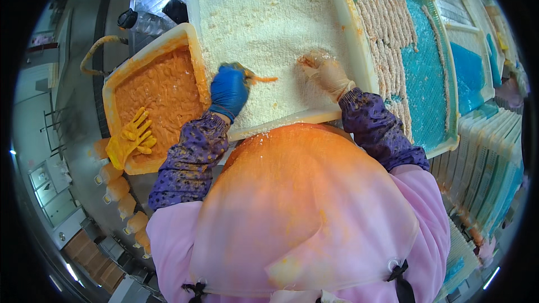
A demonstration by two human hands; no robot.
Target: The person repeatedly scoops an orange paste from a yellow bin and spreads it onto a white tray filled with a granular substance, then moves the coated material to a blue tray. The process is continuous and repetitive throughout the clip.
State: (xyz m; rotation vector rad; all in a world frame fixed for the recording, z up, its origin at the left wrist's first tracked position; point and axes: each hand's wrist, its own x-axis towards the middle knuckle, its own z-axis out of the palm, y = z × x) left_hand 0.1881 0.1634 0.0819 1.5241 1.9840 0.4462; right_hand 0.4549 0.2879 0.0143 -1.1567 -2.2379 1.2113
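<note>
My left hand (pixel 231 89), in a blue glove, grips something orange and batter-coated. One thin orange strip (pixel 266 79) sticks out of it to the right, over a white tub of pale breadcrumbs (pixel 269 21). Over the right part of the same crumbs is my right hand (pixel 325 72) in a crumb-dusted, cream-coloured glove. Its fingers curl down, and whether anything lies inside them is hidden. To the left sits an orange-smeared tub (pixel 110 105) of thick orange batter with strips (pixel 164 80) in it. A yellow rubber glove (pixel 131 136) lies on its near left corner.
On the right, a tray lined with blue-green mesh (pixel 425 88) bears rows of crumbed strips (pixel 385 21). Stacked trays (pixel 484 164) stand farther right. A clear bottle (pixel 147 22) lies behind the batter tub. Several orange-filled jugs (pixel 118 188) line the lower left.
</note>
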